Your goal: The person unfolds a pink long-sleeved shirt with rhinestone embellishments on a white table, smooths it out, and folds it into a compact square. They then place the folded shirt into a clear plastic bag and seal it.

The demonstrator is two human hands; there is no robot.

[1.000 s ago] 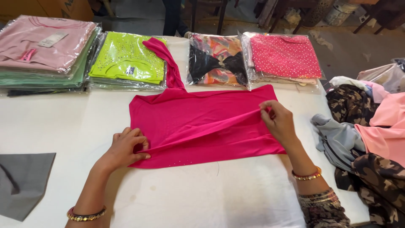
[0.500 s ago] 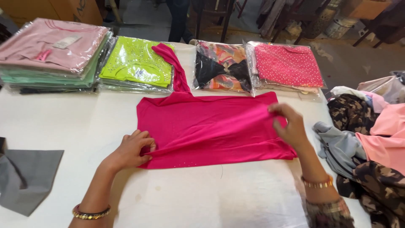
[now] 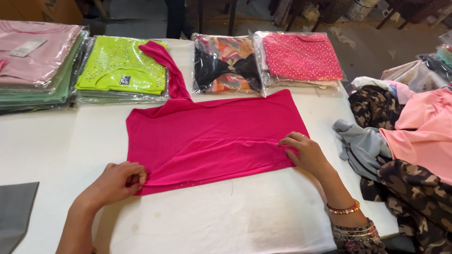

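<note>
Far out from the left grip, at the edge of the white surface (image 3: pixel 263 221), lies one grey cloth (image 3: pixel 16 211). Beyond it stand four stacks of bagged garments: one pink-and-green stack (image 3: pixel 37 61), one lime-green stack (image 3: pixel 120 68), one dark floral pack (image 3: pixel 226 63) and one spotted pink pack (image 3: pixel 301 59).

The left hand (image 3: pixel 117 181) is clenched on the near left corner of the magenta garment (image 3: pixel 207 136), pinching the hem between thumb and fingers. The garment lies flat in the middle of the surface, between the two grips, with one sleeve trailing away from the left grip up onto the lime-green stack. The right hand (image 3: pixel 306 153) pinches a fold of the cloth at the garment's right edge; a crease runs from that grip back toward the left one.

By the look of it, folding is in hand: the near half is being gathered. The next move would call for both grips lifting together and keeping the hem level.

To the right of the right grip sits one loose heap of unfolded clothes (image 3: pixel 400 141): camouflage, grey and peach pieces.
</note>
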